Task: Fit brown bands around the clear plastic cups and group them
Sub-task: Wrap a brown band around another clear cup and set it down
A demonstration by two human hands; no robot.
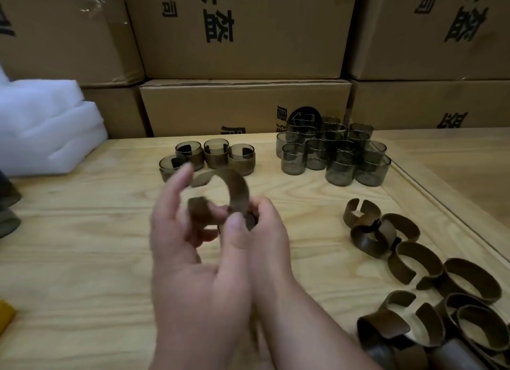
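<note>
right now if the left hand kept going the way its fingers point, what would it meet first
Probably the banded cup at the near left of the finished group, just beyond the left hand fingertips; depth is unclear, so it might pass above it.

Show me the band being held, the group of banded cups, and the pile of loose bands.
held band (237, 184), head view, top of its arc.
banded cups (215, 155), head view, middle cup's wall.
loose bands (414, 259), head view, one band's inner face.
</note>
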